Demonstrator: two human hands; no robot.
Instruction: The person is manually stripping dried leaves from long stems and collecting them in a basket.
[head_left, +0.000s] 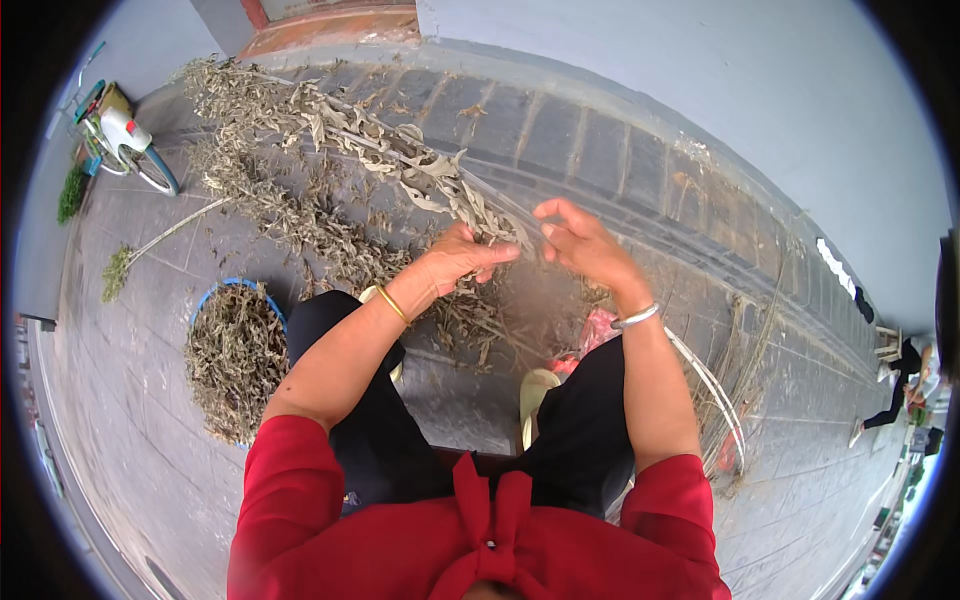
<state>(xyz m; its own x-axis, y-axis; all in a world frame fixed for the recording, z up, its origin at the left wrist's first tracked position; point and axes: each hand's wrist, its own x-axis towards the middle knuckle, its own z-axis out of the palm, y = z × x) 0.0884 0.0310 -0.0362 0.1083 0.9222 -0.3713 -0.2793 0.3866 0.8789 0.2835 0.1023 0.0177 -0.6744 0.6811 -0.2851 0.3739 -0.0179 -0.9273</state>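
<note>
A long dried leafy stalk (420, 165) slants from the upper left down to my hands. My left hand (466, 259) grips its leafy near end, with the thumb stretched out over the shrivelled leaves. Close by on the right, my right hand (583, 244) has its fingers curled beside the pale bare end of the stem. Blur there hides whether those fingers pinch the stem. Under the stalk, a heap of dried plants (300, 217) spreads over the paving and reaches my feet.
Left of my knee, a blue-rimmed container (238, 282) is heaped with dried leaves (236, 360). Bare stalks (731, 375) lie on the right, near a pink plastic bag (598, 330). A bicycle (124, 139) stands at upper left. A seated person (904, 382) is at far right.
</note>
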